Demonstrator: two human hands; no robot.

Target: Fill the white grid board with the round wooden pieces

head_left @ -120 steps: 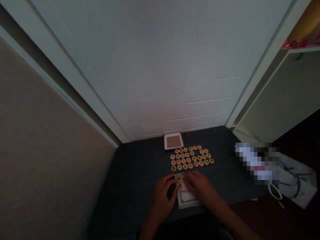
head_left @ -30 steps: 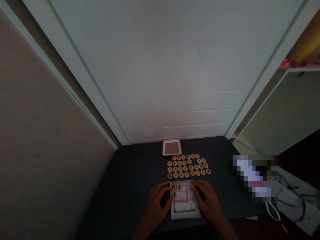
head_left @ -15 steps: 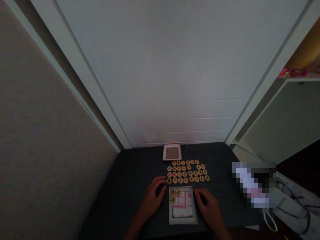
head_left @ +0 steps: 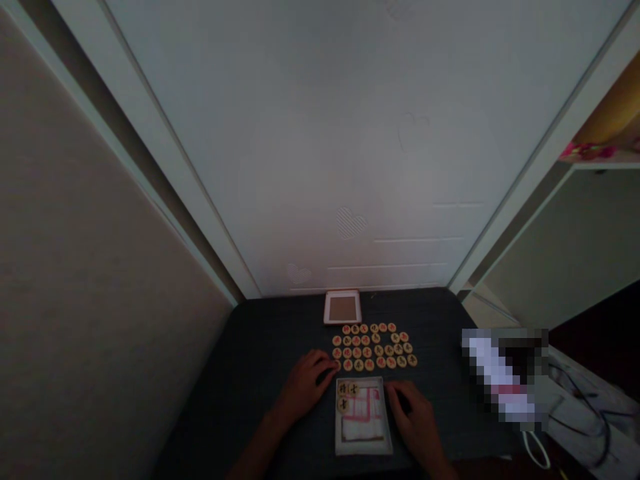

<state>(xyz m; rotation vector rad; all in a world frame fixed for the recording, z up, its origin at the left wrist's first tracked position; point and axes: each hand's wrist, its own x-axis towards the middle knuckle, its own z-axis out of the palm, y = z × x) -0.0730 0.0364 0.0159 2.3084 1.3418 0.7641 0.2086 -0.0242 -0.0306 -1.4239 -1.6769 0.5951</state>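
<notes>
My left hand (head_left: 309, 381) reaches to the left end of the nearest row of wooden Chinese chess pieces. Its thumb and fingertips close on the corner piece (head_left: 338, 366), partly covering it. My right hand (head_left: 414, 415) rests on the table at the right side of a shallow white box (head_left: 389, 433), loosely curled, with a gap between thumb and fingers and nothing visible in it. Inside the box, three pieces with black characters, one of them a general piece (head_left: 343, 389), lie at the far left corner above a pink-and-white printed sheet (head_left: 365, 427).
Several rows of Chinese chess pieces (head_left: 381, 362), marked in red or black, lie beyond the box on the dark table (head_left: 240, 373). A box lid (head_left: 343, 309) lies behind them, near a white panel (head_left: 320, 167). At right are a blurred-out object (head_left: 500, 377) and cables.
My left hand has moved slightly right, and its fingertips now cover part of the corner piece. My right hand stays by the box. The camera view has shifted a little.
</notes>
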